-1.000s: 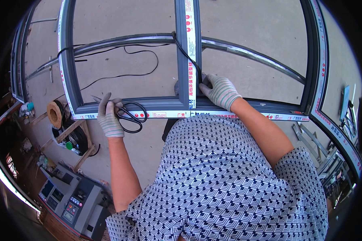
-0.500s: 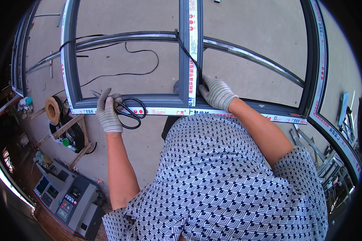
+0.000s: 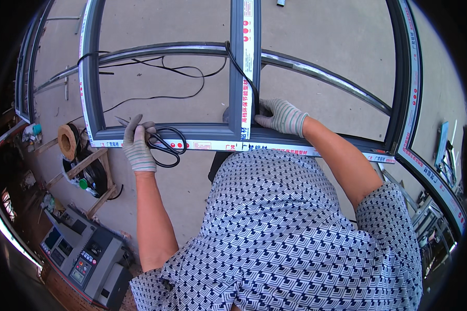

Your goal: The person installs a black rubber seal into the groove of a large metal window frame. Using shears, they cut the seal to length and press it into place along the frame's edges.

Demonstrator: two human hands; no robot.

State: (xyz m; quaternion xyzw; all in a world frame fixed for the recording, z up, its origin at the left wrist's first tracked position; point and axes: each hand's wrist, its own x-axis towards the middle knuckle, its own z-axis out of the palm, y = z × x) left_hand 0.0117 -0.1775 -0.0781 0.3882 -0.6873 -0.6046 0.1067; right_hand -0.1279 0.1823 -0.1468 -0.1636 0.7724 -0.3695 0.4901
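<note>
A grey metal window frame (image 3: 166, 132) with white printed film on its edges lies before me. My left hand (image 3: 138, 144), in a grey striped glove, is closed round black-handled scissors (image 3: 166, 147) at the frame's near left edge. The blades point up and left. My right hand (image 3: 282, 116), gloved alike, is at the inner corner where the middle bar (image 3: 248, 62) meets the near edge. Its fingers are closed on the end of a black rubber strip (image 3: 239, 66), which runs over the bar; the fingertips are partly hidden.
A curved metal rail (image 3: 327, 73) crosses beneath the frame. Loose strip loops hang in the left opening. At left stand a wooden-framed reel (image 3: 67, 141) and a grey machine with a control panel (image 3: 85, 262). Metal profiles (image 3: 431, 223) are stacked at right.
My right hand has shifted slightly down at the corner. More of the loose strip now shows in the left opening. My left hand with the scissors has barely moved.
</note>
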